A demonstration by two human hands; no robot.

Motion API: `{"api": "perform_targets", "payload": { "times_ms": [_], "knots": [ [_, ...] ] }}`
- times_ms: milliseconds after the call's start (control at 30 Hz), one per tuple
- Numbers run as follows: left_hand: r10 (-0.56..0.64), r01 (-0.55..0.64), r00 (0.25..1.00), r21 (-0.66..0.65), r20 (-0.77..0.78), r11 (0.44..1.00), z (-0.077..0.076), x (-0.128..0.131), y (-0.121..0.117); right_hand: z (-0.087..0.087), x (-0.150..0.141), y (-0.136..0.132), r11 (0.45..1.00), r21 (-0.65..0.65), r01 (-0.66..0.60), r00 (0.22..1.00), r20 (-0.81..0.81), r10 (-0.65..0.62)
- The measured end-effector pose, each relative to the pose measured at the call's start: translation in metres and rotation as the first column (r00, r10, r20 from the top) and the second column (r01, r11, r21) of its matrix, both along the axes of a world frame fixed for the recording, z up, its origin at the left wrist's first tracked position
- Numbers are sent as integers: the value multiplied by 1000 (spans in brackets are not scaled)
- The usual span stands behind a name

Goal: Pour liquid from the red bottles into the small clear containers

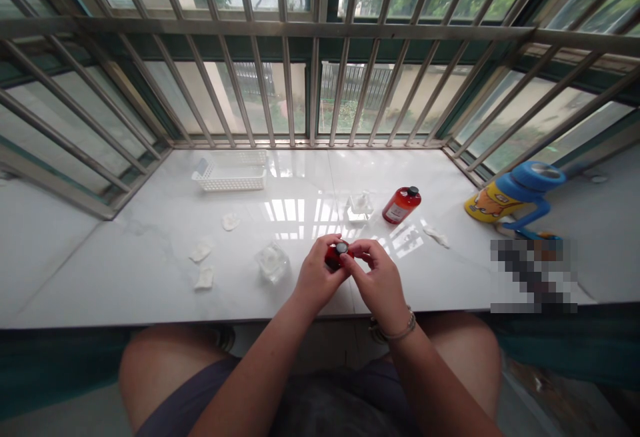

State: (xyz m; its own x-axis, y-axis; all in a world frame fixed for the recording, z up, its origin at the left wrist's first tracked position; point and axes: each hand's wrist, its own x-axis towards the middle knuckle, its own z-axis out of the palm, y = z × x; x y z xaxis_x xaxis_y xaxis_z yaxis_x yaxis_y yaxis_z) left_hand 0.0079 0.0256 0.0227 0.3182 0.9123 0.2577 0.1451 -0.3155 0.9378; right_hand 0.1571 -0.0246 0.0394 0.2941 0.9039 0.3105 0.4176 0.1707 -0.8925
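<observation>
Between my hands is a red bottle with a dark cap [342, 248], held over the white ledge near its front edge. My left hand [320, 269] wraps round the bottle's body. The fingertips of my right hand [375, 270] are closed at the bottle's cap and its right side. To the left of my hands stands a clear glass jar [273, 262]. Beyond them are a second clear glass container [359, 206] and another red bottle [402, 205] with a black cap and a pale label. Whether the held bottle's cap is loose cannot be seen.
A white plastic basket [230, 172] sits at the back left. Several crumpled white tissues [201, 250] lie on the left, one more [437, 235] on the right. A blue and yellow water bottle [513, 194] stands at the right wall. Metal bars [313, 97] enclose the marble-patterned ledge [140, 277].
</observation>
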Motion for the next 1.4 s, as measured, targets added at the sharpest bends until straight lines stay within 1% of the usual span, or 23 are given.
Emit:
{"api": "perform_targets", "payload": {
  "times_ms": [200,400,500,567,667,767,867,1000,1067,1167,1233,1300,1400],
  "knots": [
    [0,0,1000,6,-6,1000,0,1,0,2,0,-2,1000,23,2,999,37,-3],
    [-5,5,1000,37,15,999,0,2,1,9,-1,-6,995,87,50,981,181,-65],
    [-3,2,999,36,33,999,0,2,1,8,-2,-6,994,75,80,982,166,-92],
    [8,-9,999,12,53,1000,-1,2,0,7,-2,-6,994,51,93,986,131,-99],
    [26,-22,997,-53,79,998,-3,3,-2,8,-4,-6,996,41,77,990,111,-81],
    [24,-9,991,-108,131,994,-4,5,-4,11,-7,-4,998,51,46,986,158,-53],
    [34,-8,978,-126,205,992,-5,8,-5,11,-9,0,997,69,35,970,240,-50],
    [58,-44,986,-96,157,994,-5,8,-5,12,-11,6,994,102,39,956,285,-66],
    [55,-44,990,-86,128,995,-6,7,-4,14,-12,7,992,119,31,957,284,-63],
    [44,-31,991,-106,126,994,-6,6,-4,20,-11,6,990,139,27,967,248,-62],
    [39,-26,992,-111,118,993,-5,5,-4,22,-6,4,989,136,62,974,209,-90],
    [35,-25,995,-98,97,995,-4,4,-4,19,4,3,986,106,131,972,180,-149],
    [31,-26,997,-76,68,997,-3,3,-4,4,31,-1,969,17,245,958,149,-244]
  ]
}}
